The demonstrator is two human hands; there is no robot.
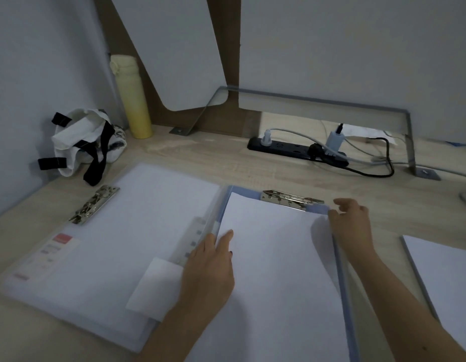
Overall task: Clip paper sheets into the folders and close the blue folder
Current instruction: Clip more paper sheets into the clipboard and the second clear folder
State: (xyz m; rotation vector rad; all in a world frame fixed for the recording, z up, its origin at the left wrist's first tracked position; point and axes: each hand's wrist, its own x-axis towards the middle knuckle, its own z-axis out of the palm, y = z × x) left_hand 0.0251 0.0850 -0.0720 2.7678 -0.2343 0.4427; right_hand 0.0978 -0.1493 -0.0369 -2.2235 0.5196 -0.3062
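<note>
Pale wood-grain laminate forms the surface (pixel 226 163), which runs back to matte grey wall panels. On the near right the blue folder (pixel 341 278) lies open flat, its thin plastic showing only as a rim around a smooth white paper sheet (pixel 273 270). The sheet's far edge reaches the folder's bright metal clip (pixel 291 199) and seems to sit under its near lip.

The left hand (pixel 208 267) lies flat with fingers straight, pressing the sheet's left edge beside the spine, I would say to stop the slick paper sliding. The right hand (pixel 352 226) is at the sheet's far right corner, just beside the clip's end, with its fingers curled. Whether they pinch the corner or only nudge it square I cannot tell.

To the left a translucent folder (pixel 70 270) of frosted plastic lies open too, with white paper showing through. Its own hinged steel clamp (pixel 94 203) sits along the far left side, and a red label (pixel 62 240) is nearer. A spare stack of sheets (pixel 448 270) waits at the right edge, within easy reach.

Far back stand a tall, matte yellow bottle (pixel 131 97), a crumpled white cloth bag (pixel 77 142) with black straps, and a black power strip (pixel 278 150) trailing cables.
</note>
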